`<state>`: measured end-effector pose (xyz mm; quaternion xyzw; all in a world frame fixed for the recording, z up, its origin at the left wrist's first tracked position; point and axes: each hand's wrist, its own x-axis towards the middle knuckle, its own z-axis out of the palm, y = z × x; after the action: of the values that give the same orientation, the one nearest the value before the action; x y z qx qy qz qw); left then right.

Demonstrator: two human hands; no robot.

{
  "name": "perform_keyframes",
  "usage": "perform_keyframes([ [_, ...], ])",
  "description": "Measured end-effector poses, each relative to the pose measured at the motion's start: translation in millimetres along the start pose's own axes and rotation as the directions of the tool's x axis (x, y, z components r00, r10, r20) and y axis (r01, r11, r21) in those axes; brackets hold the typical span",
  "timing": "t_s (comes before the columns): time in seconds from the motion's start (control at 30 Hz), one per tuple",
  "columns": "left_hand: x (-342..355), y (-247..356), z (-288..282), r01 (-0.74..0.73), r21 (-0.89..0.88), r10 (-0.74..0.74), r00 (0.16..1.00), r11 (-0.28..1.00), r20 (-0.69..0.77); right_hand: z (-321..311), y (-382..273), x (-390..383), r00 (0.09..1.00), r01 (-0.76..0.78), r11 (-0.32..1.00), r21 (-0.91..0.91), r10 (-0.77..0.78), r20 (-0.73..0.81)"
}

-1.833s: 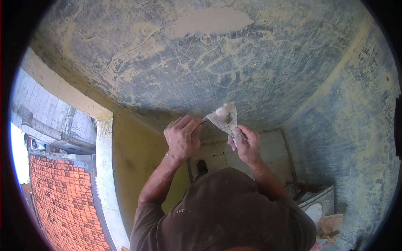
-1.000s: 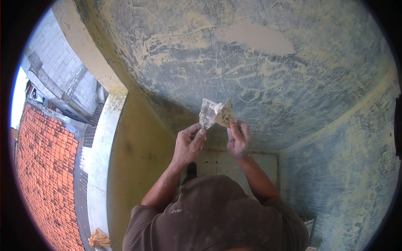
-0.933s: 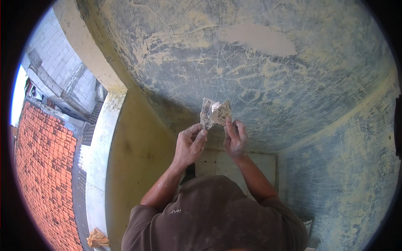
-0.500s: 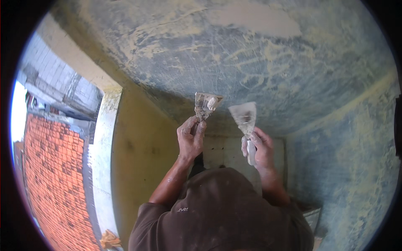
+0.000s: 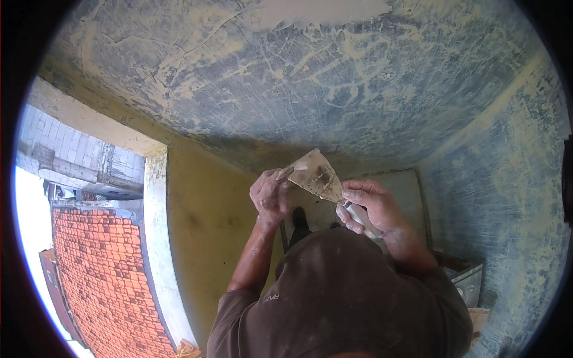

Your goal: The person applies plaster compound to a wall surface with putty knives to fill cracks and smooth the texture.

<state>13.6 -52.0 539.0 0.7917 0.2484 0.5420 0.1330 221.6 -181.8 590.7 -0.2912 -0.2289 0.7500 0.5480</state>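
Since half a second ago, when a clear gap lay between my two tools, they have come together, and the one in my left hand has turned so far that I see little more than its edge. Scraper (image 5: 319, 175) is the word for what my right hand (image 5: 377, 210) has hold of: my fingers are closed round its pale handle, and its flat blade slants up and to the left. A dark stain marks the middle of that blade, and a whitish smear (image 5: 303, 167) lies near its left corner. Just left of the scraper, my left hand (image 5: 271, 196) is curled tight on the second scraper (image 5: 287, 172), mostly hidden by my own fingers; whether the two blades touch, I cannot tell. Beyond the scraper stands the scuffed blue-grey and yellow wall (image 5: 286, 77), with a smooth pale patch (image 5: 322, 10) high above the scraper. Well to the scraper's left are a yellow side wall (image 5: 200, 209), a white post (image 5: 157, 209) and, farther out, an orange tiled roof (image 5: 101, 262). Below the scraper I see my dark shoe (image 5: 299, 218) and, nearer me, my brown shirt (image 5: 352, 298)
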Motion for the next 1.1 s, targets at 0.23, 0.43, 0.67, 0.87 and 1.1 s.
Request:
perform_keyframes([
  [0.23,21.0,-38.5,-36.7,-0.391,0.165,0.368,0.917,0.905,0.153,-3.4,-5.9,6.1,0.997,-0.082,0.997,-0.017,0.082,0.006],
  [0.43,-1.3,-58.4,-73.7,-0.329,0.321,0.265,0.937,0.888,0.228,-8.6,-26.8,-1.9,0.995,0.098,0.981,-0.165,-0.101,-0.006],
  [0.67,-82.7,-76.0,-40.4,0.62,-0.351,-0.711,0.639,0.702,-0.293,1.0,22.8,54.0,0.859,0.482,0.874,0.053,-0.46,-0.226],
  [0.87,-40.3,-74.6,-58.6,0.596,-0.51,-0.752,0.636,0.621,-0.173,100.2,3.9,142.4,0.656,0.739,0.673,-0.024,-0.728,-0.2],
  [1.1,-11.8,-93.9,-98.7,0.648,-0.437,-0.755,0.644,0.623,-0.121,164.3,-33.6,236.6,0.353,0.91,0.401,-0.108,-0.883,-0.308],
])
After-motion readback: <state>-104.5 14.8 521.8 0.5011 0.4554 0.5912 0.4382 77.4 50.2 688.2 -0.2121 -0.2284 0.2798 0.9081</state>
